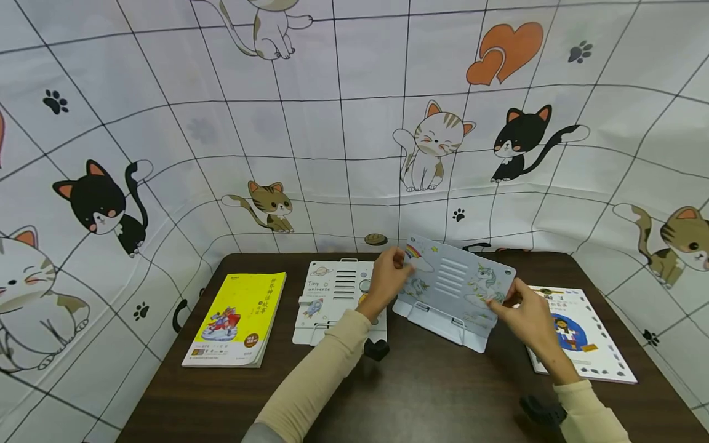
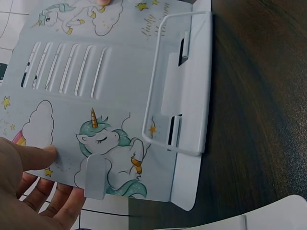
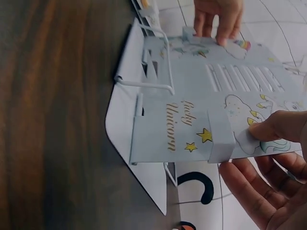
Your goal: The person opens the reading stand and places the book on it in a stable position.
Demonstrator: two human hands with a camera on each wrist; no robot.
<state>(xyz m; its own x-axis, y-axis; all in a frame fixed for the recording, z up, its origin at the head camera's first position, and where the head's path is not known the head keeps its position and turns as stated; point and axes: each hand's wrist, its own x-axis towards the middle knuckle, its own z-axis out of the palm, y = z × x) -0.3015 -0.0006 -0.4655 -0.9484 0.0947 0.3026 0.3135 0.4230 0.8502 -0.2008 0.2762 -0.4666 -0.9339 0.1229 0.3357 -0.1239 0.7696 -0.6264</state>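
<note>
A pale blue book stand [image 1: 451, 286] with unicorn prints sits on the dark table, its back panel tilted up. My left hand [image 1: 390, 275] pinches the panel's left edge, thumb on the front [image 2: 41, 153] and fingers behind. My right hand [image 1: 523, 307] pinches the right edge, thumb [image 3: 273, 128] on the front beside a page clip [image 3: 220, 136]. The stand's wire page holder [image 2: 177, 81] lies over the base ledge. The right wrist view shows the same stand [image 3: 201, 115] with the words "lucky unicorn".
A second white book stand [image 1: 332, 298] lies flat left of the blue one. A yellow book [image 1: 238, 319] lies at the table's left, a white illustrated book [image 1: 581, 335] at the right. Cat-print cloth [image 1: 343, 123] walls the table on three sides.
</note>
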